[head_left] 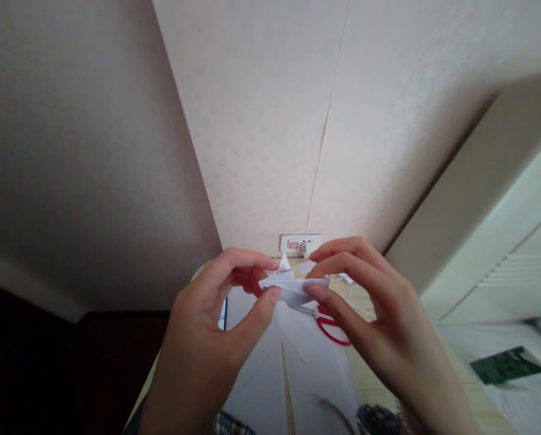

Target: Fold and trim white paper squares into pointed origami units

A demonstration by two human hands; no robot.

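Observation:
Between both hands, a small folded white paper piece (293, 290) is held up above the table, with a pointed flap rising at its left. My left hand (211, 314) pinches its left end between thumb and fingers. At the right end, my right hand (379, 308) grips it with the thumb below and the index finger above. Beneath lie white paper sheets (256, 374), parted by a narrow gap. Red-handled scissors (331, 326) rest on the paper just behind my right thumb, their blades partly hidden.
White paper scraps (345, 278) are scattered at the back of the table (361, 362). A wall socket (300, 243) with a plug sits just above. To the right are a pale cabinet (501, 254) and a green packet (508, 364) on white material. A device edge (223, 314) shows behind my left hand.

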